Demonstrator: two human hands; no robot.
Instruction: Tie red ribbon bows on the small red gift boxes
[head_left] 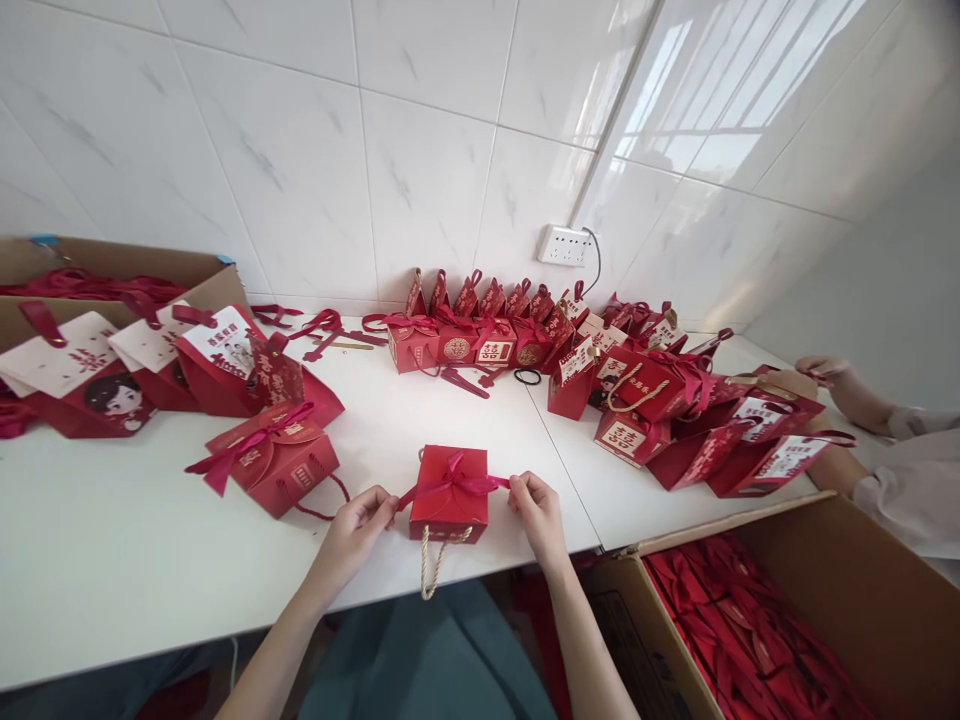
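Observation:
A small red gift box (pixel 448 493) with a cream rope handle stands near the front edge of the white table (pixel 112 540). A pink-red ribbon (pixel 457 482) is knotted on top of it. My left hand (pixel 358 527) pinches the ribbon's left end, just left of the box. My right hand (pixel 535 507) pinches the right end, just right of the box. Both ends are stretched out sideways.
Finished red boxes (pixel 271 458) lie to the left, a row (pixel 480 330) stands at the wall, and a pile (pixel 675 410) fills the right. Cardboard cartons sit at back left (pixel 112 265) and front right (pixel 847 580), with red ribbons inside. Another person's arm (pixel 862 395) rests far right.

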